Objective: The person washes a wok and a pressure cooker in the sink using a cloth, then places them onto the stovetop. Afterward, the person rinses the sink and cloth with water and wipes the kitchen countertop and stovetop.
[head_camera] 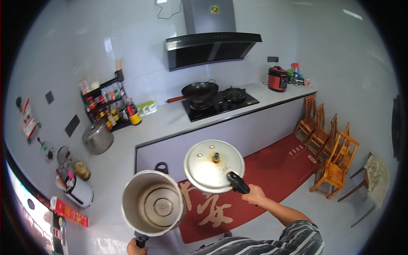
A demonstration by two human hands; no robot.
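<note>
My left hand (137,247) grips the black handle of an open pressure cooker pot (153,204), whose inside looks empty with ring marks on its bottom. A small black helper handle sticks out at the pot's far side. My right hand (254,194) is closed round the black handle of the round metal pressure cooker lid (210,165). The lid is apart from the pot, to its right, over the floor, and its top with the valve faces me.
A steel pot (98,137), a spice rack (103,98) and a utensil holder (79,193) stand on the L-shaped counter (165,118). Further off are a wok (200,91) on the gas hob (220,103) and a red electric cooker (277,79). Wooden chairs (336,169) line the right side beside a red mat (271,165).
</note>
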